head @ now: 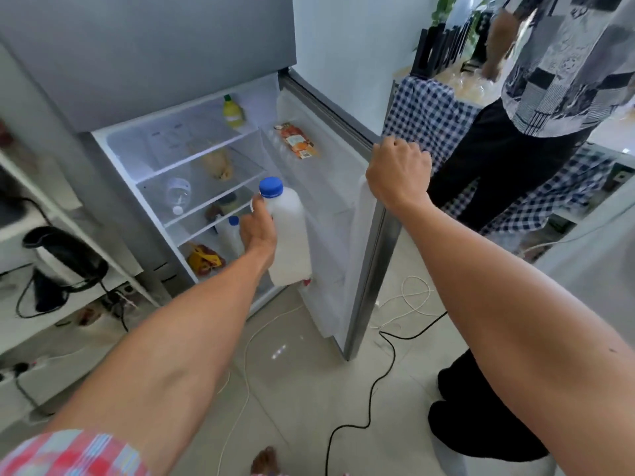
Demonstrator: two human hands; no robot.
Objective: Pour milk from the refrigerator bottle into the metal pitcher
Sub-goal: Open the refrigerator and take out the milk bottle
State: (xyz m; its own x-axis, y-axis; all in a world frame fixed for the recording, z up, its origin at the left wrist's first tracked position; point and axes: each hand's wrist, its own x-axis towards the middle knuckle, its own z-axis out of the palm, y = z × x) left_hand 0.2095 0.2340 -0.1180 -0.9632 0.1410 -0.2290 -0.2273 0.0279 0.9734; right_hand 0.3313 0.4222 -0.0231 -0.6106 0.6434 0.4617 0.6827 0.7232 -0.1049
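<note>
A white milk bottle (290,235) with a blue cap is held upright in front of the open refrigerator (192,156). My left hand (259,231) grips it by its left side, near the handle. My right hand (398,173) is closed over the top edge of the open refrigerator door (371,242). A second blue-capped white bottle (231,235) stands on a lower shelf behind my left hand. No metal pitcher is in view.
Another person (536,97) in a patterned shirt stands right of the door by a checked-cloth table (429,111). A black kettle (65,259) sits on white shelving at left. Black and white cables (385,365) run across the tiled floor. Shelves hold a yellow bottle (233,111) and food.
</note>
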